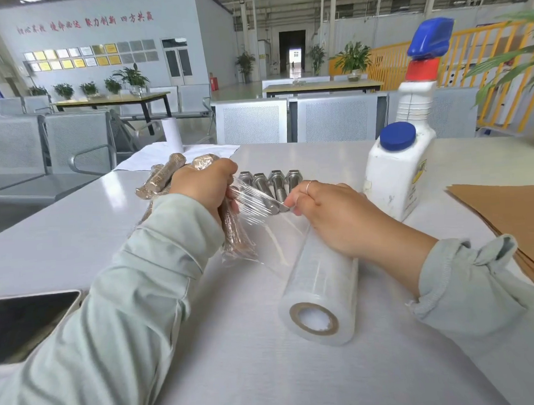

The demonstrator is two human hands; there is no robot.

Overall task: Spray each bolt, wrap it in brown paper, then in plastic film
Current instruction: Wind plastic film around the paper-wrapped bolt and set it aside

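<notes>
Head view showed the film step: left grip (208, 190) clutched a paper-wrapped bolt (235, 235) above the desk (75, 231), right grip (318, 204) pinched stretched film (254, 200) (roll (321, 289) beneath), needing tearing next.

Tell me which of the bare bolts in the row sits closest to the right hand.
The rightmost bare bolt in the row of four, nearest the spray bottle. Its shank disappears behind the right hand, while the other three lie farther left, toward the left hand.
</notes>
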